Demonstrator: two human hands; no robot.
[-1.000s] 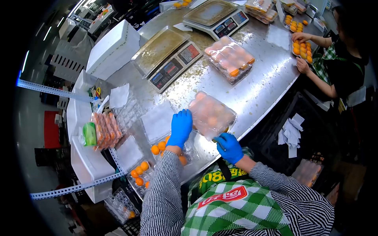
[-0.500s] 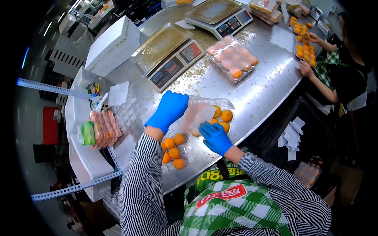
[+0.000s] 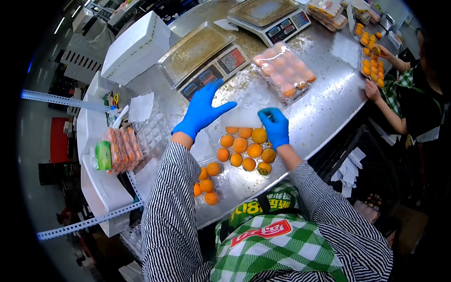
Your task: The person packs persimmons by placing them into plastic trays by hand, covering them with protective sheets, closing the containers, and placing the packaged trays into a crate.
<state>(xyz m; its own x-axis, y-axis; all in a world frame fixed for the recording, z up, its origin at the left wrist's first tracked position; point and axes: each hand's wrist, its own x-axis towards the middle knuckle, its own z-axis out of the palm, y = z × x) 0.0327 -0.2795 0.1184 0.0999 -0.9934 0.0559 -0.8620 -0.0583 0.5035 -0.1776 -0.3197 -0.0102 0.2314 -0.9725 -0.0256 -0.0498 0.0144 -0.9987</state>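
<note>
My left hand (image 3: pixel 203 112), in a blue glove, hovers beyond the tray's left corner with thumb and fingers spread and nothing in it. At the tray's far right corner, my gloved right hand (image 3: pixel 275 128) has its fingers bent together at the edge of a thin white sheet (image 3: pixel 249 117). That sheet hides part of the far row. Several round orange fruits (image 3: pixel 240 145) sit in rows in the clear plastic tray; a near one (image 3: pixel 264 168) shows a greenish calyx. Left of it, a second clear tray (image 3: pixel 224 188) holds several more orange fruits (image 3: pixel 206 185).
A packed, covered fruit box (image 3: pixel 285 70) lies farther back. Two scales (image 3: pixel 202 56) stand beyond, beside a white foam box (image 3: pixel 136 49). Stacked packs (image 3: pixel 123 149) and empty clear trays (image 3: pixel 152 136) are at left. A co-worker's hands (image 3: pixel 376 89) handle fruit at right.
The white sheet has moved off most of the tray toward its far side, exposing the rows of fruit. My right hand has moved up and away from me; my left hand has spread its fingers.
</note>
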